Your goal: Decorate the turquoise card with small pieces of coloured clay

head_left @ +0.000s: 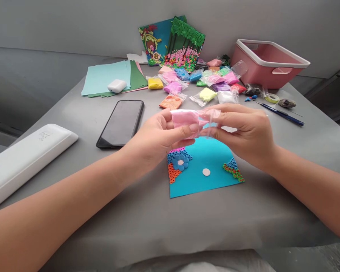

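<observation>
Both my hands hold a small clear plastic bag of pink clay (pixel 184 118) above the table. My left hand (pixel 158 138) grips the bag's filled end, thumb on top. My right hand (pixel 245 132) pinches the bag's clear open end. Right below lies a blue card (pixel 204 160) with small clay dots in pink, blue, orange, red and green at two corners, a blue flower and one white dot (pixel 206 172).
A black phone (pixel 121 122) lies left of my hands, a long white case (pixel 22 158) at far left. Behind are several coloured clay bags (pixel 198 83), paper sheets (pixel 110 77) with a white earbud case (pixel 117 85), two finished clay pictures (pixel 172 43), a pink bin (pixel 268 62) and blue tools (pixel 283 113).
</observation>
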{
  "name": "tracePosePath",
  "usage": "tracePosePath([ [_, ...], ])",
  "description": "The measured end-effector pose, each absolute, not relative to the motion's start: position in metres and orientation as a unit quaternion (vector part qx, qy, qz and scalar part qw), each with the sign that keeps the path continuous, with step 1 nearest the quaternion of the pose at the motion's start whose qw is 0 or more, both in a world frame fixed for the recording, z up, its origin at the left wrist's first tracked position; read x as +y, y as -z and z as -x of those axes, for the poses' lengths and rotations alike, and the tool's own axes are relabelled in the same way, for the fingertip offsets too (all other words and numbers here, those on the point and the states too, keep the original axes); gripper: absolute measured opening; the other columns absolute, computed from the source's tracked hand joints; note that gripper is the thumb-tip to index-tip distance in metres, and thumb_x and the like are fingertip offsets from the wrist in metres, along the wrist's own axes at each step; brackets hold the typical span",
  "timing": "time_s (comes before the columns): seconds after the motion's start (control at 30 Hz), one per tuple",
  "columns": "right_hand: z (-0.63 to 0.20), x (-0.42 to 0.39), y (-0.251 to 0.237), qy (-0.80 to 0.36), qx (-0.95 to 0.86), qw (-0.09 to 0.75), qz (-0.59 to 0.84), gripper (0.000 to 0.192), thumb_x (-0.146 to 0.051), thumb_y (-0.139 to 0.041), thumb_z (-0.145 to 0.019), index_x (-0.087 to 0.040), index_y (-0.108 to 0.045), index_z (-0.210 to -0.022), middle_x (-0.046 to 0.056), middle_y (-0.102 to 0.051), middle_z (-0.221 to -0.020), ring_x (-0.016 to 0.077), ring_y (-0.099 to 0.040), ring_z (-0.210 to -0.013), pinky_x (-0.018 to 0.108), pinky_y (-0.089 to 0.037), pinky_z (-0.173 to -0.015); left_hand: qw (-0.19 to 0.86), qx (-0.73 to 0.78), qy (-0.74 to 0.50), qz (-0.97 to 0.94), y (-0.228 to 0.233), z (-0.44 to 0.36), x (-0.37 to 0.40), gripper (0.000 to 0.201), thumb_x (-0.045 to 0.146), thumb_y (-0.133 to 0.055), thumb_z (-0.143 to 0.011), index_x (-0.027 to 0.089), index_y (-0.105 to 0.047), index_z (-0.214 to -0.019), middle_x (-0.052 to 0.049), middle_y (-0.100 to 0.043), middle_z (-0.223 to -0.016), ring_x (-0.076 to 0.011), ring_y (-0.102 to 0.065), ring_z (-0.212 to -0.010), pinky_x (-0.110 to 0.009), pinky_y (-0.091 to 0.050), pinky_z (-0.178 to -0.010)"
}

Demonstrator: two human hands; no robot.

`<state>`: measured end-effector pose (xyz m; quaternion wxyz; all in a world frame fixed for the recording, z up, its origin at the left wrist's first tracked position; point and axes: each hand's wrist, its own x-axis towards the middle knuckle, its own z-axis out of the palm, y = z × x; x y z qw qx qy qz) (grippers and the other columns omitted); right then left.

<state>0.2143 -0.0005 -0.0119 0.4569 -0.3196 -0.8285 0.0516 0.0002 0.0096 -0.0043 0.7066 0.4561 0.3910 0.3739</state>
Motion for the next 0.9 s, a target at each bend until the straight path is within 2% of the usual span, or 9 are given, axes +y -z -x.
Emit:
tracePosePath([
  [0.1, -0.213, -0.003, 0.012, -0.073, -0.835, 0.449, 0.309, 0.007, -0.02, -0.078, -0.09, -0.022, -0.078, -0.096, 0.007, -0.08, -0.107, 0.016, -0.075, -0.088, 0.027, -0.062, -0.072, 0.711, 0.383, -0.351, -0.474, 0.006, 0.003, 0.012, 0.041, 0.026, -0.095, -0.073, 0.017, -0.071, -0.105, -0.002, -0.081, -0.092, -0.0136, -0.076, -0.084, -0.022, -0.06, -0.072],
  [0.23, -0.211, -0.006, 0.009, -0.082, -0.852, 0.425, 0.294, 0.005, -0.018, -0.076, -0.092, -0.022, -0.078, -0.094, 0.008, -0.079, -0.107, 0.0169, -0.075, -0.091, 0.03, -0.063, -0.078, 0.719, 0.395, -0.336, -0.463, 0.003, 0.002, 0.012, 0.036, 0.013, -0.093, -0.068, 0.017, -0.067, -0.094, 0.0, -0.079, -0.082, -0.0127, -0.075, -0.075, -0.023, -0.06, -0.07],
  [0.3, -0.211, -0.006, 0.008, -0.08, -0.849, 0.43, 0.298, 0.006, -0.017, -0.074, -0.092, -0.021, -0.078, -0.093, 0.007, -0.078, -0.103, 0.0164, -0.074, -0.088, 0.03, -0.062, -0.075, 0.723, 0.391, -0.341, -0.457, -0.001, 0.001, 0.012, 0.032, 0.011, -0.09, -0.07, 0.017, -0.066, -0.091, 0.002, -0.077, -0.079, -0.0113, -0.074, -0.072, -0.022, -0.06, -0.07],
  [0.37, -0.211, -0.005, 0.007, -0.07, -0.841, 0.443, 0.304, 0.008, -0.016, -0.073, -0.093, -0.022, -0.078, -0.092, 0.006, -0.077, -0.099, 0.0163, -0.074, -0.085, 0.029, -0.061, -0.072, 0.728, 0.374, -0.351, -0.455, -0.004, 0.0, 0.011, 0.031, 0.018, -0.089, -0.075, 0.017, -0.067, -0.095, 0.002, -0.077, -0.081, -0.011, -0.073, -0.073, -0.022, -0.06, -0.07],
  [0.5, -0.212, -0.004, 0.009, -0.064, -0.846, 0.439, 0.295, 0.007, -0.016, -0.075, -0.091, -0.021, -0.078, -0.095, 0.006, -0.078, -0.101, 0.0165, -0.074, -0.086, 0.029, -0.062, -0.073, 0.713, 0.373, -0.352, -0.479, -0.004, 0.001, 0.01, 0.048, 0.039, -0.096, -0.07, 0.018, -0.068, -0.102, 0.0, -0.079, -0.086, -0.0141, -0.076, -0.08, -0.024, -0.061, -0.072],
  [0.67, -0.21, -0.007, 0.012, -0.073, -0.846, 0.433, 0.303, 0.004, -0.015, -0.076, -0.091, -0.019, -0.077, -0.092, 0.007, -0.079, -0.1, 0.0157, -0.075, -0.087, 0.027, -0.063, -0.073, 0.711, 0.379, -0.324, -0.497, 0.001, 0.003, 0.007, 0.053, 0.035, -0.096, -0.073, 0.02, -0.067, -0.115, -0.002, -0.081, -0.09, -0.0147, -0.077, -0.085, -0.026, -0.059, -0.079],
  [0.77, -0.208, -0.009, 0.011, -0.047, -0.842, 0.438, 0.311, 0.007, -0.015, -0.074, -0.092, -0.019, -0.077, -0.089, 0.007, -0.078, -0.099, 0.0146, -0.074, -0.084, 0.026, -0.061, -0.072, 0.718, 0.373, -0.324, -0.49, 0.002, 0.002, 0.005, 0.056, 0.028, -0.099, -0.069, 0.022, -0.067, -0.115, 0.0, -0.081, -0.09, -0.0143, -0.075, -0.088, -0.027, -0.059, -0.085],
  [0.83, -0.207, -0.012, 0.009, -0.025, -0.837, 0.445, 0.318, 0.009, -0.015, -0.072, -0.093, -0.022, -0.078, -0.089, 0.006, -0.078, -0.099, 0.0146, -0.074, -0.084, 0.027, -0.061, -0.071, 0.713, 0.373, -0.332, -0.493, 0.001, 0.0, 0.003, 0.051, 0.03, -0.098, -0.069, 0.023, -0.07, -0.111, 0.0, -0.08, -0.092, -0.0144, -0.074, -0.089, -0.027, -0.058, -0.085],
  [0.9, -0.206, -0.015, 0.006, -0.026, -0.822, 0.461, 0.332, 0.012, -0.016, -0.072, -0.093, -0.025, -0.077, -0.087, 0.004, -0.078, -0.097, 0.0159, -0.073, -0.084, 0.031, -0.061, -0.073, 0.692, 0.379, -0.347, -0.507, -0.001, -0.001, 0.001, 0.04, 0.037, -0.094, -0.074, 0.024, -0.074, -0.107, 0.0, -0.079, -0.094, -0.0155, -0.073, -0.089, -0.025, -0.058, -0.077],
])
